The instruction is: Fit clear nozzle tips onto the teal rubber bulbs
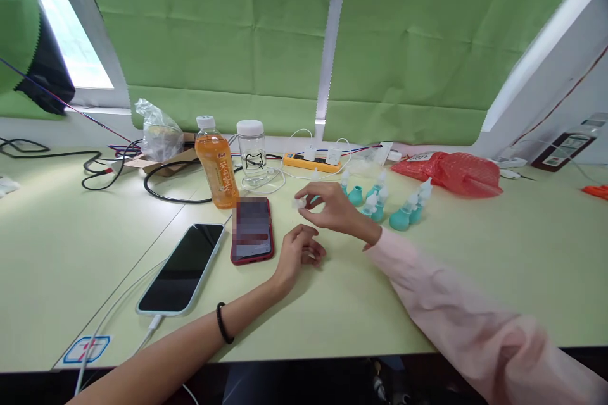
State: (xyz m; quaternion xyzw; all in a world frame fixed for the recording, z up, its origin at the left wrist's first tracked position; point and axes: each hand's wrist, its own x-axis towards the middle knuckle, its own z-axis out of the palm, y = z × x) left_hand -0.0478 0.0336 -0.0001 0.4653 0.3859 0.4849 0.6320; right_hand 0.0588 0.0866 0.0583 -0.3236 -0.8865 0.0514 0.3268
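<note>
My right hand [327,207] is raised over the table and pinches a small translucent whitish piece [299,202] between thumb and fingertips. Just below it, my left hand [299,252] rests on the tabletop with fingers loosely bent and apart, holding nothing that I can see. Behind and right of my right hand stand several teal squeeze bulbs with clear pointed nozzles [401,218]. One teal bulb [355,195] shows no nozzle on it. My right forearm and hand partly hide the group. A phone in a red case [254,234] lies to the left of my left hand.
A larger phone [183,272] on a white cable lies at the left. Behind stand an orange drink bottle [216,164], a clear white-lidded jar [253,155] and a yellow power strip [311,163]. Red bubble wrap [451,172] lies at the back right, black cables [178,199] at the left.
</note>
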